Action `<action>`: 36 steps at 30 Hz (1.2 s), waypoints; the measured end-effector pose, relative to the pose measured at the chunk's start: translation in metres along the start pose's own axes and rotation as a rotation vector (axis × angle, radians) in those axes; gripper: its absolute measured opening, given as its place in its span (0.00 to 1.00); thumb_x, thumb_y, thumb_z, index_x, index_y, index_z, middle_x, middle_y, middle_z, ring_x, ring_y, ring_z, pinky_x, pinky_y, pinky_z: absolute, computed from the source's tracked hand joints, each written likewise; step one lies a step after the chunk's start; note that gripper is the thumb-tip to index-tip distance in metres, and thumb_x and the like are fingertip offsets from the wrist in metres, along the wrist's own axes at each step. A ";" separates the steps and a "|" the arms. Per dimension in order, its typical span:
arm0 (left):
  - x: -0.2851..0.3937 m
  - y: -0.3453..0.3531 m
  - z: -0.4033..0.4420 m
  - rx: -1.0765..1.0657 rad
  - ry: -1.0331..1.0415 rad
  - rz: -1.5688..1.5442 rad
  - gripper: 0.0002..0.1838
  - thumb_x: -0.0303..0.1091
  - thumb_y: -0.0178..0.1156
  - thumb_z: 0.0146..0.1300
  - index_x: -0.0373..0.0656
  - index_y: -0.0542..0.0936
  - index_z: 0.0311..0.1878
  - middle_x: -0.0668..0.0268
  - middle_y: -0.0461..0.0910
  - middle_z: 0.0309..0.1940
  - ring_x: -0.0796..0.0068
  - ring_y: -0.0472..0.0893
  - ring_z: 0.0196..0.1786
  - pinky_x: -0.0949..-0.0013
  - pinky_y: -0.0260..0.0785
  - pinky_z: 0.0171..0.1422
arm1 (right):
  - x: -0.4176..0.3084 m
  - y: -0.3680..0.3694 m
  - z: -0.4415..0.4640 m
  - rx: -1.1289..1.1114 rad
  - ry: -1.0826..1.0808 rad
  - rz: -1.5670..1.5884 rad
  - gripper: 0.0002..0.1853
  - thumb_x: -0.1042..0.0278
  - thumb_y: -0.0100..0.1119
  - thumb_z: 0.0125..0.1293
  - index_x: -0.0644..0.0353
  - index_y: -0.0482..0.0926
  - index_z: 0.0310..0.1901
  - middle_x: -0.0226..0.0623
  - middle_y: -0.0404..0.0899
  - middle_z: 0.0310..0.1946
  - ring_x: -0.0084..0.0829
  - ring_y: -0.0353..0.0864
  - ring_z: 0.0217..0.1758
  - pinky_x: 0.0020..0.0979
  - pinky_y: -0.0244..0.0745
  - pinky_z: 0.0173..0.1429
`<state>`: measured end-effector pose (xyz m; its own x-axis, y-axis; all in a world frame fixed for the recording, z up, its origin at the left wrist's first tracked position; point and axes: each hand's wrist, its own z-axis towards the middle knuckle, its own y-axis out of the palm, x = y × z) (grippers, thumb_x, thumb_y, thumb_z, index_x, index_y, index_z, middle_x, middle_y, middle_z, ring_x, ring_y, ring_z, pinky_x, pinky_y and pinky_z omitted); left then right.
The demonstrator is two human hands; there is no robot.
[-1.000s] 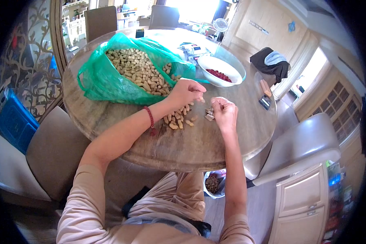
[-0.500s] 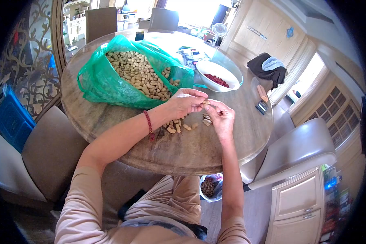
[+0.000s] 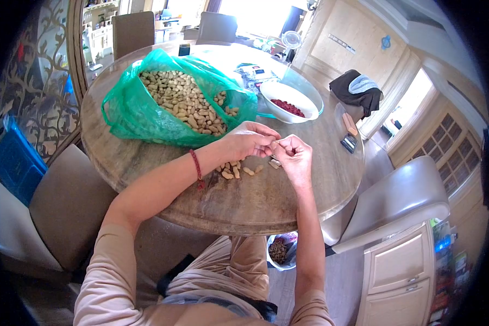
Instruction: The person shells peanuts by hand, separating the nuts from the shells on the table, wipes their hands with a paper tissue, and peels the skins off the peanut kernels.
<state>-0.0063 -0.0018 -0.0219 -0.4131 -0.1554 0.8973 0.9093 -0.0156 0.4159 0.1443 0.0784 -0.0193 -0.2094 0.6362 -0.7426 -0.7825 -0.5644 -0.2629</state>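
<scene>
My left hand (image 3: pixel 249 139), with a red bead bracelet (image 3: pixel 196 165) on its wrist, meets my right hand (image 3: pixel 294 156) fingertip to fingertip above the table. Both are closed in a pinch on a peanut, mostly hidden by the fingers. Under my left hand lie several loose unshelled peanuts (image 3: pixel 234 169). A few pieces of peanut shell (image 3: pixel 275 162) rest below the right fingertips. Behind my left hand, a green plastic bag (image 3: pixel 126 117) lies open, full of unshelled peanuts (image 3: pixel 182 98). Beyond my right hand, a white bowl (image 3: pixel 304 98) holds red-skinned kernels (image 3: pixel 288 107).
Everything rests on a round brown table (image 3: pixel 228 209). A bin (image 3: pixel 281 265) with shells inside stands on the floor below its edge. Chairs (image 3: pixel 402 190) surround the table. A dark box-like object (image 3: pixel 349 143) and a packet (image 3: pixel 251 75) are also on top.
My fingertips have drawn closer together around the peanut, which shows less than before. My right hand has tilted slightly inward. The view has shifted a little.
</scene>
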 end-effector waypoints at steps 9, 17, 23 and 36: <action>0.004 0.007 0.003 -0.116 0.287 0.481 0.13 0.23 0.61 0.54 0.34 0.79 0.44 0.63 0.81 0.34 0.80 0.80 0.35 0.77 0.74 0.41 | 0.021 -0.006 0.003 0.031 -0.028 0.111 0.11 0.79 0.59 0.54 0.60 0.69 0.18 0.19 0.64 0.16 0.10 0.60 0.21 0.17 0.58 0.24; 0.019 0.008 -0.003 -0.002 0.314 0.693 0.08 0.21 0.64 0.51 0.33 0.81 0.36 0.61 0.82 0.28 0.79 0.81 0.27 0.78 0.75 0.31 | 0.011 -0.005 0.003 -0.064 0.023 0.089 0.06 0.71 0.61 0.59 0.63 0.78 0.27 0.20 0.69 0.17 0.11 0.62 0.21 0.17 0.59 0.24; 0.014 0.007 -0.003 0.040 0.314 0.483 0.07 0.22 0.62 0.54 0.31 0.79 0.37 0.57 0.82 0.29 0.72 0.83 0.30 0.73 0.78 0.35 | 0.000 -0.008 0.002 -0.025 0.165 0.269 0.06 0.70 0.58 0.61 0.61 0.79 0.29 0.20 0.70 0.16 0.10 0.61 0.16 0.17 0.53 0.18; 0.010 0.009 -0.003 0.035 0.268 0.509 0.13 0.23 0.59 0.56 0.31 0.77 0.45 0.56 0.81 0.33 0.71 0.83 0.34 0.74 0.78 0.37 | 0.002 -0.007 0.004 -0.023 0.235 0.263 0.05 0.72 0.59 0.60 0.64 0.81 0.32 0.24 0.77 0.20 0.10 0.64 0.16 0.16 0.55 0.19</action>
<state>-0.0026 -0.0060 -0.0097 0.1080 -0.3795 0.9189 0.9860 0.1590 -0.0503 0.1467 0.0862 -0.0166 -0.2595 0.3301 -0.9076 -0.7059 -0.7062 -0.0550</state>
